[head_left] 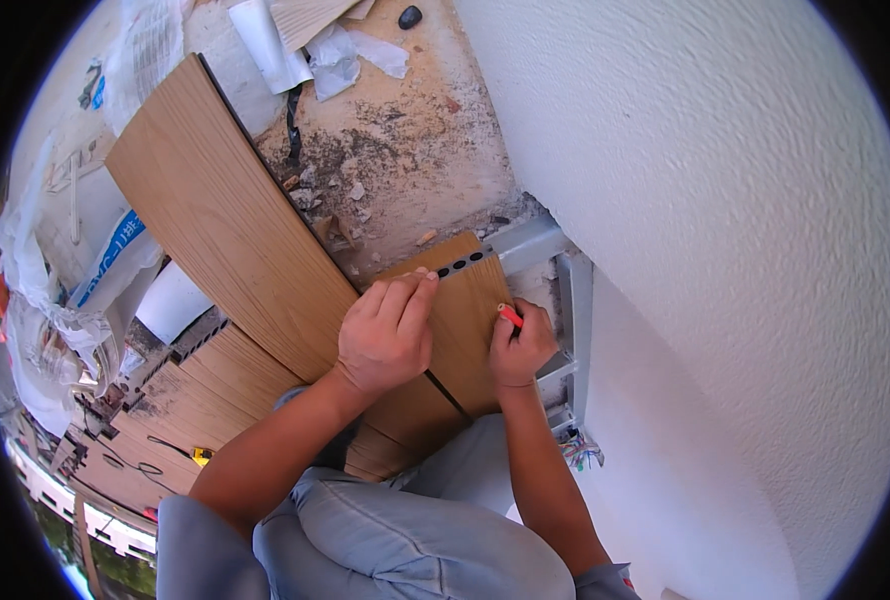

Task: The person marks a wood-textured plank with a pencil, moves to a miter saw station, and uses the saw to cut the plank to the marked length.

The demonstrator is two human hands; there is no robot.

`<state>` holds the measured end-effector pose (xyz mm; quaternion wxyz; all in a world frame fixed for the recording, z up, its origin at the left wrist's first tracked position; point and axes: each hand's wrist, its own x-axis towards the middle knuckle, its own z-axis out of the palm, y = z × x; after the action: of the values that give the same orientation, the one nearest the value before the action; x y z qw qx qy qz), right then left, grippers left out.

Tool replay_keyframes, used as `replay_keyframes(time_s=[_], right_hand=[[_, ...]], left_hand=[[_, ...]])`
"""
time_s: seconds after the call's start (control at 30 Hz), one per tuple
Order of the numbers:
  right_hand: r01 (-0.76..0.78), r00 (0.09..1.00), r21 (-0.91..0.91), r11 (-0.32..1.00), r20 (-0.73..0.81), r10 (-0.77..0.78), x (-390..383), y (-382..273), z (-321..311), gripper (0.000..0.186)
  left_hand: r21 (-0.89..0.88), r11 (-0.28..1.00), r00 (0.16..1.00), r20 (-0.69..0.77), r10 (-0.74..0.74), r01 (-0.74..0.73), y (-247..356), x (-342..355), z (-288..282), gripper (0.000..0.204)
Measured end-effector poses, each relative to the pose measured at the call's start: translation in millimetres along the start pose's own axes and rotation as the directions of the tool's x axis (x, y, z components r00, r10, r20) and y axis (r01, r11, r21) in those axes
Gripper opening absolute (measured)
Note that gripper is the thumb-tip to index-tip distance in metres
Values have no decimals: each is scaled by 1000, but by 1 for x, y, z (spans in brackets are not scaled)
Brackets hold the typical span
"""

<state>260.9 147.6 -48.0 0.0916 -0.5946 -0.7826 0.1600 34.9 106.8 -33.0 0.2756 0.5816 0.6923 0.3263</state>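
My left hand [390, 325] is closed, its fingertips pinching one end of a narrow grey strip with dark oval holes [467, 262]. The strip lies across a short wood-grain plank [455, 318], and my fingers hide its left end. Near that plank's right edge, my right hand [525, 345] is closed around a red pencil [511, 316], its bare wood end pointing up and left. A long wood-grain plank [230, 190] slants away to the far left, beside the short one. A dark gap runs between the short plank and the plank nearer my knees.
A grey metal frame [577, 330] stands at the right, against a white textured wall [725, 200]. Loose wires [583, 450] stick out beneath it. Rubble and dirt cover the far floor [395, 140]. Plastic wrapping [60, 290] and a yellow tape measure [202, 456] lie left.
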Motion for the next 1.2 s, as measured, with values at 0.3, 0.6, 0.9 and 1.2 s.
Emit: replay_keyframes(time_s=[0.3, 0.6, 0.9, 1.2], right_hand=[[43, 998, 9, 999, -41, -43, 4, -2, 2, 12], [40, 998, 11, 999, -45, -39, 4, -2, 0, 12], [25, 998, 20, 999, -54, -24, 5, -5, 0, 13], [15, 998, 26, 1000, -56, -13, 3, -2, 2, 13]], left_hand=[[13, 1000, 999, -29, 18, -18, 1, 0, -1, 49], [42, 999, 999, -34, 30, -29, 2, -1, 1, 48], [56, 998, 997, -72, 22, -18, 1, -6, 5, 48], [64, 997, 997, -69, 34, -29, 0, -7, 5, 49]])
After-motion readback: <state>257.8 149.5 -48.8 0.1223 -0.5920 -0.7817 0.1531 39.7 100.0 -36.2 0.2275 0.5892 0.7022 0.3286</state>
